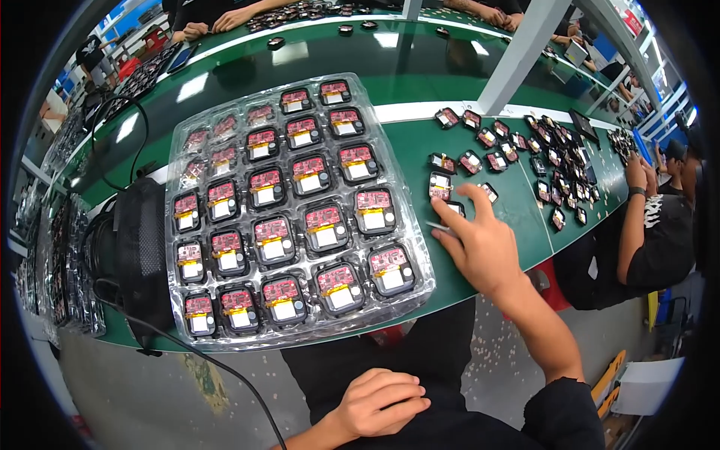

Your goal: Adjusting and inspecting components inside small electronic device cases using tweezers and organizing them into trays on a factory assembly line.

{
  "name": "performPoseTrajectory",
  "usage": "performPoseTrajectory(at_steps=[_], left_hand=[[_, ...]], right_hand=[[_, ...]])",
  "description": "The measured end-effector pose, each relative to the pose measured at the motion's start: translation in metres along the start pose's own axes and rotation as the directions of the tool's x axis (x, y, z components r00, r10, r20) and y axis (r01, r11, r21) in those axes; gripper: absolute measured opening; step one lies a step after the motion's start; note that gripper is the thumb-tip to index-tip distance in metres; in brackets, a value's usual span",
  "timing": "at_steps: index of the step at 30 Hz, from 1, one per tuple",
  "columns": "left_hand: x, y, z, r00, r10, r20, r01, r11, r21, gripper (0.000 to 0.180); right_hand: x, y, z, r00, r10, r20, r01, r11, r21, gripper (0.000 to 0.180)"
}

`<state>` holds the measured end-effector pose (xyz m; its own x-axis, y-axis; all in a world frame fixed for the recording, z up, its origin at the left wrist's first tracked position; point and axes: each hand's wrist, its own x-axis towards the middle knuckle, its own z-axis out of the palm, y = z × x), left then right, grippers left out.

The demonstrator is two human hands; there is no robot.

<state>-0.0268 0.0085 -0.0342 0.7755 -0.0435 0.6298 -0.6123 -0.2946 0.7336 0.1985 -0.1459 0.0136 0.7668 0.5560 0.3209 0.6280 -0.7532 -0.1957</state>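
My right hand (484,247) reaches over the green table on the right. A thin grey metal tool (439,226) shows between its thumb and fingers; most of the tool is hidden. The index fingertip is at the lower edge of a small black device case (441,184) with a red circuit board inside. Another case lies partly hidden under the fingers. Over my lap, my left hand (386,401) rests with loosely curled fingers and nothing visible in it. A clear plastic tray (409,225) before me holds rows of similar open cases, with several pockets at its far left lacking cases.
Loose cases (555,154) lie piled at the right. Left of the tray stand a black mesh-sided object (142,255) and a black cable (240,375). A grey metal post (517,60) rises behind. A co-worker (660,217) sits at right; others work across the green conveyor (300,56).
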Motion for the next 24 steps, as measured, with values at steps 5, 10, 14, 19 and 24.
performPoseTrajectory(at_steps=[5,10,14,19,24], left_hand=[[0.014,-0.009,-0.012,0.998,-0.003,-0.065,0.008,0.998,0.065,0.023],[0.02,-0.014,-0.012,0.997,-0.026,-0.068,0.03,0.998,0.058,0.021],[0.024,-0.014,-0.002,0.997,-0.013,-0.072,0.017,0.999,0.049,0.021],[0.032,-0.015,0.01,0.999,-0.028,-0.037,0.027,0.999,-0.028,0.019],[0.023,-0.014,0.013,0.901,-0.434,0.007,0.41,0.844,-0.346,0.025]], right_hand=[[-0.03,-0.003,-0.004,0.994,0.078,0.078,-0.084,0.993,0.077,0.041],[-0.045,0.001,-0.004,0.995,0.096,0.015,-0.097,0.984,0.149,0.041],[-0.05,-0.001,-0.001,0.986,0.163,-0.047,-0.149,0.967,0.208,0.037],[-0.057,0.0,0.008,0.971,0.147,-0.19,-0.099,0.965,0.242,0.041],[-0.075,-0.007,-0.015,0.982,0.143,-0.12,-0.053,0.831,0.554,0.05]])
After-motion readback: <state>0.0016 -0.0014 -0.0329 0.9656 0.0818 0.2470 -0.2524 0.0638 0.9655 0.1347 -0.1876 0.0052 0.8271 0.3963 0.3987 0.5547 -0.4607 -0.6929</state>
